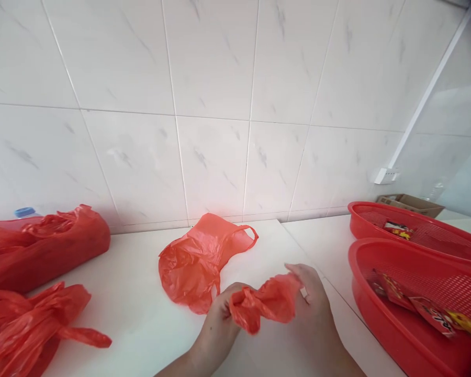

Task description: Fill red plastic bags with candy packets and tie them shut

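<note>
A crumpled red plastic bag [272,303] stretches between my two hands, just above the white table. My left hand [222,317] is closed round its gathered left end. On the other side, my right hand [314,296] grips the bag's right end; some of its fingers are hidden behind the plastic, and one finger sticks out past it. Just beyond my left hand, a second red plastic bag [204,262] lies flattened on the table, one loop handle pointing right.
A full red bag [70,246] and a tied red bag [31,324] sit at the left, by a blue bottle cap [25,212]. Two red baskets [361,283] with snack packets [432,314] stand right, before a cardboard box [412,204]. A tiled wall [215,162] closes the back.
</note>
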Demonstrator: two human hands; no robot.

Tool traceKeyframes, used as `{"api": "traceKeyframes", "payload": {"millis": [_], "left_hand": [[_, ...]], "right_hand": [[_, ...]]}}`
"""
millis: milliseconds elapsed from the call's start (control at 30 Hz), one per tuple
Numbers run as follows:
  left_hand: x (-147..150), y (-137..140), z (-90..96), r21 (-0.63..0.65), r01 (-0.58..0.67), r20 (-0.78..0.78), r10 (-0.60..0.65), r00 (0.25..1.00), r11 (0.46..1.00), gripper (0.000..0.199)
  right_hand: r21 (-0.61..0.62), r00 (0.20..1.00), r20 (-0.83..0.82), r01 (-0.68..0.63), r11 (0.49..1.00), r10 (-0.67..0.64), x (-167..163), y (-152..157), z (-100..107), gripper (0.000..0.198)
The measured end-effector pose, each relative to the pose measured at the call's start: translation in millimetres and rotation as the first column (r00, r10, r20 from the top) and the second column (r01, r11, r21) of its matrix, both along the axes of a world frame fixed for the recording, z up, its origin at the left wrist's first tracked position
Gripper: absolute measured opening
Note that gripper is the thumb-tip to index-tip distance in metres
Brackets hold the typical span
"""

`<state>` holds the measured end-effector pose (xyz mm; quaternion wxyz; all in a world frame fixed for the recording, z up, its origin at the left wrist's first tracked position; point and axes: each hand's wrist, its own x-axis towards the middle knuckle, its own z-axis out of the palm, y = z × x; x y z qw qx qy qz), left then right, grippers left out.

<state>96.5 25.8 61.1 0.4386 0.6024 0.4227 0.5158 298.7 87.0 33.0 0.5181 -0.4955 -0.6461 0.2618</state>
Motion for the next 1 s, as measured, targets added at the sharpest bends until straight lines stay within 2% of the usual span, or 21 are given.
{"api": "traceKeyframes", "payload": {"millis": [100, 167, 200, 267, 333, 367, 433, 500, 533, 600, 633, 700, 767, 867, 1000], "left_hand": [[-4.2, 5.0, -2.4, -0.038, -0.139, 0.018, 0.14, 0.99, 0.99, 0.029], [-8.2, 7.7, -3.9, -0.047, -0.2, 0.006, 0.2, 0.98, 0.979, 0.033], [-9.6, 8.6, -4.2, -0.051, -0.228, -0.004, 0.228, 0.974, 0.972, 0.034], [-10.5, 9.2, -4.3, -0.046, -0.272, -0.02, 0.271, 0.962, 0.961, 0.03], [-8.6, 8.5, -4.8, -0.008, -0.259, -0.018, 0.259, 0.966, 0.966, 0.015], [-6.5, 7.7, -5.2, 0.03, -0.232, -0.012, 0.233, 0.972, 0.972, 0.009], [-0.9, 5.4, -5.8, 0.095, -0.139, 0.02, 0.138, 0.99, 0.986, 0.022], [5.4, 3.0, -5.5, 0.049, -0.008, 0.117, 0.002, 0.993, 0.999, 0.027], [8.0, 2.0, -4.9, 0.0, 0.055, 0.18, -0.054, 0.982, 0.998, 0.028], [9.9, 0.8, -3.7, -0.083, 0.142, 0.277, -0.114, 0.954, 0.986, 0.031], [8.7, 0.8, -3.5, -0.089, 0.157, 0.289, -0.125, 0.949, 0.984, 0.032], [2.4, 1.9, -4.3, -0.064, 0.135, 0.26, -0.114, 0.959, 0.989, 0.035], [-7.0, 4.5, -7.1, -0.082, 0.098, 0.234, -0.076, 0.969, 0.992, 0.038], [-19.1, 10.7, -12.2, -0.146, 0.025, 0.265, 0.015, 0.964, 0.989, 0.04], [-22.7, 16.8, -10.8, -0.173, -0.035, 0.316, 0.089, 0.945, 0.984, 0.038]], "right_hand": [[0.069, 0.967, 0.11, 0.224, 0.972, -0.23, 1.0, -1.5, 5.8, 0.038], [0.073, 0.959, 0.085, 0.264, 0.962, -0.27, -1.9, -10.1, 13.6, 0.037], [0.058, 0.971, 0.063, 0.225, 0.973, -0.229, -5.0, -16.5, 17.1, 0.036], [0.007, 0.998, 0.007, 0.059, 0.998, -0.059, -14.6, -31.5, 22.0, 0.037], [-0.041, 0.989, -0.064, -0.135, 0.99, 0.132, -27.4, -46.2, 23.5, 0.046], [-0.058, 0.973, -0.105, -0.212, 0.976, 0.205, -33.9, -52.1, 23.3, 0.054], [-0.087, 0.94, -0.192, -0.302, 0.949, 0.282, -44.7, -59.1, 22.5, 0.067], [-0.142, 0.917, -0.268, -0.341, 0.929, 0.295, -50.8, -58.9, 21.7, 0.069], [-0.182, 0.914, -0.288, -0.346, 0.92, 0.287, -51.8, -56.5, 21.6, 0.063], [-0.268, 0.917, -0.301, -0.346, 0.899, 0.263, -50.2, -48.8, 21.6, 0.038], [-0.3, 0.917, -0.306, -0.348, 0.888, 0.256, -48.1, -44.4, 21.8, 0.025], [-0.332, 0.917, -0.336, -0.329, 0.884, 0.216, -41.8, -35.8, 22.2, 0.013], [-0.36, 0.909, -0.391, -0.297, 0.885, 0.146, -33.0, -27.8, 22.6, 0.009], [-0.411, 0.908, -0.417, -0.224, 0.884, 0.036, -15.7, -15.8, 23.1, 0.019], [-0.44, 0.945, -0.301, -0.019, 0.898, -0.128, 8.0, -3.5, 28.7, 0.027]]}}
